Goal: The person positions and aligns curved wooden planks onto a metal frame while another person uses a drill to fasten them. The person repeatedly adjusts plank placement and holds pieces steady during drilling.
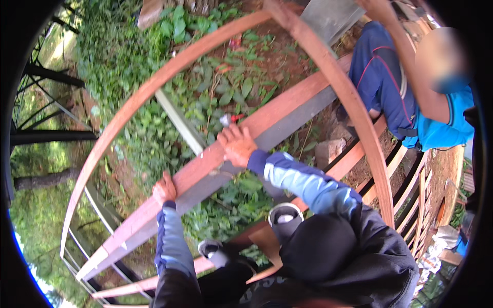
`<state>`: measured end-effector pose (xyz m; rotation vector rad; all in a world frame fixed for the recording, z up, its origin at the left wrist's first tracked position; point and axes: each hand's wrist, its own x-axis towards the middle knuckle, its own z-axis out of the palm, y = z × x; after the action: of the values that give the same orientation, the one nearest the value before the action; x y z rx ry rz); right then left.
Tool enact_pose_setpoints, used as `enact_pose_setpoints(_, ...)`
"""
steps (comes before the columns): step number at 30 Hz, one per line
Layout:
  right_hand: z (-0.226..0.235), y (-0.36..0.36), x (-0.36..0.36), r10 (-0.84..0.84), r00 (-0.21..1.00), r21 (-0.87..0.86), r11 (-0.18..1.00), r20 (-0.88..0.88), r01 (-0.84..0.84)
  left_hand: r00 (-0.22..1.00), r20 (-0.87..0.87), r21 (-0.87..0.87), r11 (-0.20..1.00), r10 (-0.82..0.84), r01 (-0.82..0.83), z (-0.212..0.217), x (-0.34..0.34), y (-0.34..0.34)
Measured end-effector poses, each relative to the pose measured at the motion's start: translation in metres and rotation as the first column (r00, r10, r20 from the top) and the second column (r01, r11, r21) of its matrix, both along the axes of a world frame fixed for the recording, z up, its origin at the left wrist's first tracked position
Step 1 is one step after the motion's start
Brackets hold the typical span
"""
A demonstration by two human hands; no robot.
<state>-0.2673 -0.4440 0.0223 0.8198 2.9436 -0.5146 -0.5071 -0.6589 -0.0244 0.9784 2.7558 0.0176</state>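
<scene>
A long reddish wooden beam (287, 97) runs diagonally from lower left to upper right, its near side face dark grey. My left hand (164, 189) is closed over the beam's top, lower on it. Farther up, my right hand (236, 146) grips the same beam, palm on top and fingertips over the far edge. Just beyond those fingers is a small white and red object (229, 119), its kind unclear. A pale wooden crosspiece (179, 122) joins the beam between my hands. Curved-looking reddish boards (144, 95) form the rest of the wooden frame.
Another person in a blue shirt (436, 123) and dark trousers sits at the right, beside the frame. Several wooden slats (411, 200) lie at the right. Leafy plants (138, 138) cover the ground inside the frame. Dark metal trusses (51, 136) stand at the left.
</scene>
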Motion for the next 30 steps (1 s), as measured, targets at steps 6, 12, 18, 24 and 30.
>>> enact_pose_setpoints(6, -0.006, 0.009, -0.004, 0.006, 0.995, -0.069, 0.998, 0.104, 0.001, 0.996, 0.066, 0.003, 0.998, 0.065, -0.065, -0.009, -0.007, 0.006)
enact_pose_setpoints(12, -0.014, 0.01, 0.001, 0.034, 0.999, 0.009, 0.999, -0.002, -0.034, 0.971, 0.078, -0.039, 0.974, 0.225, -0.223, -0.001, -0.005, 0.012)
enact_pose_setpoints(18, -0.016, 0.01, 0.001, 0.026, 1.0, -0.01, 1.0, -0.008, -0.026, 0.968, 0.073, -0.06, 0.97, 0.239, -0.235, 0.006, -0.002, 0.016)
enact_pose_setpoints(24, -0.014, 0.01, 0.002, 0.027, 0.999, -0.004, 1.0, -0.033, -0.027, 0.965, 0.096, -0.05, 0.97, 0.243, -0.239, 0.004, -0.003, 0.015)
enact_pose_setpoints(30, -0.016, 0.011, 0.003, 0.031, 0.998, 0.004, 1.0, -0.05, -0.031, 0.965, 0.092, -0.046, 0.969, 0.245, -0.241, 0.001, -0.004, 0.013)
